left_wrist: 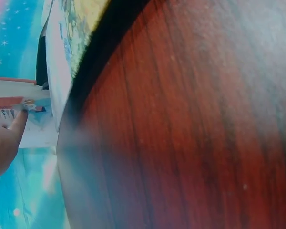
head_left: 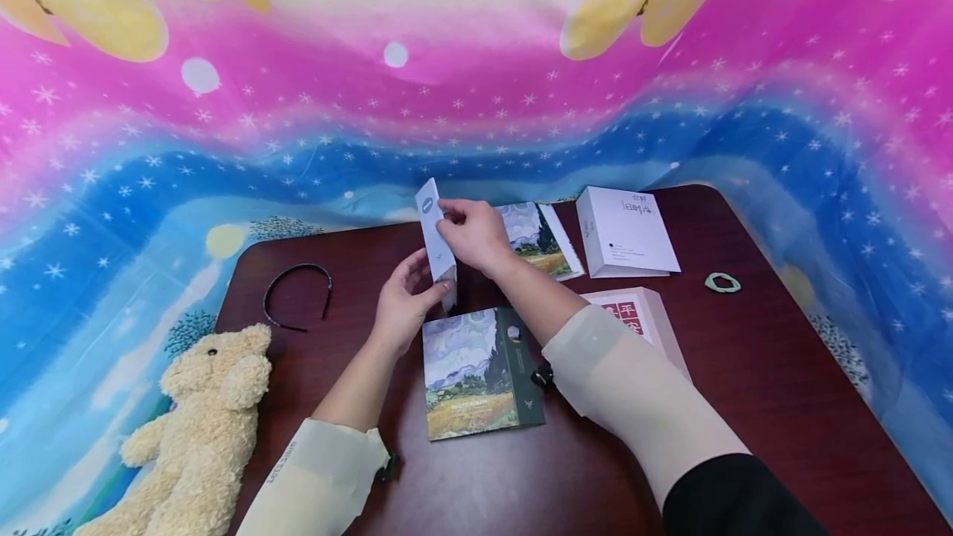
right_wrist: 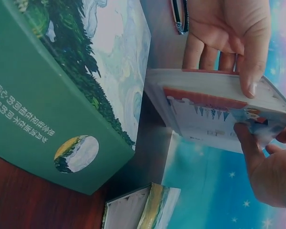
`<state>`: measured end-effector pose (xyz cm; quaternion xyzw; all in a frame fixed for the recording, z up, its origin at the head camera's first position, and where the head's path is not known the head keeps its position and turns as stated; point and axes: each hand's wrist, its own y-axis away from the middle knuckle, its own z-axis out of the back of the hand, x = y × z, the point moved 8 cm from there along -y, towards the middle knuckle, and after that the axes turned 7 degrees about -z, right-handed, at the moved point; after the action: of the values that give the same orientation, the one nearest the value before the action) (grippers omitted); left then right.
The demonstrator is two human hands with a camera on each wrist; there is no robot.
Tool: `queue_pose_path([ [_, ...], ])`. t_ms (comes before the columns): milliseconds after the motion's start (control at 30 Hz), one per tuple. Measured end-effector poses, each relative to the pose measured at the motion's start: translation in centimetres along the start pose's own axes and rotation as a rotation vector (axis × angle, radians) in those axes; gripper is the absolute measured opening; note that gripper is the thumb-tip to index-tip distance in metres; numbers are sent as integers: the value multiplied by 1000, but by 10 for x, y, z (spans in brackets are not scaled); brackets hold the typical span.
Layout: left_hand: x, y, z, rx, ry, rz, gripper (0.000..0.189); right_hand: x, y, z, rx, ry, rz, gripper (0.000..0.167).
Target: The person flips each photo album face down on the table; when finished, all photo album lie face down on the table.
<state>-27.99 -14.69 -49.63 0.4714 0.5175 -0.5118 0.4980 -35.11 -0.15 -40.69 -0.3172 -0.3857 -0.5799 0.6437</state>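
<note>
Both hands hold a small thick book (head_left: pixel 436 230) on end above the table. Its spine is pale, with a dark oval label near the top. In the right wrist view the cover shows a red band and a string of flags. My left hand (head_left: pixel 402 304) grips the lower part, its thumb across the page edges in the right wrist view. My right hand (head_left: pixel 476 232) holds the upper part between thumb and fingers. One hand (left_wrist: pixel 5 148) also touches the book in the left wrist view. A painted album (head_left: pixel 465 387) with a green spine lies just below my hands.
At the back lie a second painted book (head_left: pixel 547 246) and a white box-like book (head_left: pixel 633 230). A white box (head_left: pixel 666 321) with red characters sits under the right forearm. A black headband (head_left: pixel 298 267) and a teddy bear (head_left: pixel 212 420) are left; a green ring (head_left: pixel 722 282) is right.
</note>
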Motion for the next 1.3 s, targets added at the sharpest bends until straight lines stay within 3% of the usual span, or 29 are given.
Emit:
queue_pose_path([
  [200, 8, 0, 4, 19, -34, 9, 72, -8, -2, 0, -18, -60, -47, 42],
  [567, 23, 5, 17, 25, -96, 109, 78, -28, -5, -2, -5, -145, -127, 42],
  [1067, 32, 11, 39, -31, -187, 111, 78, -57, -8, -10, 21, -168, -183, 42],
  [1300, 35, 13, 47, -47, -197, 140, 76, -71, -9, -14, 31, -184, -230, 43],
])
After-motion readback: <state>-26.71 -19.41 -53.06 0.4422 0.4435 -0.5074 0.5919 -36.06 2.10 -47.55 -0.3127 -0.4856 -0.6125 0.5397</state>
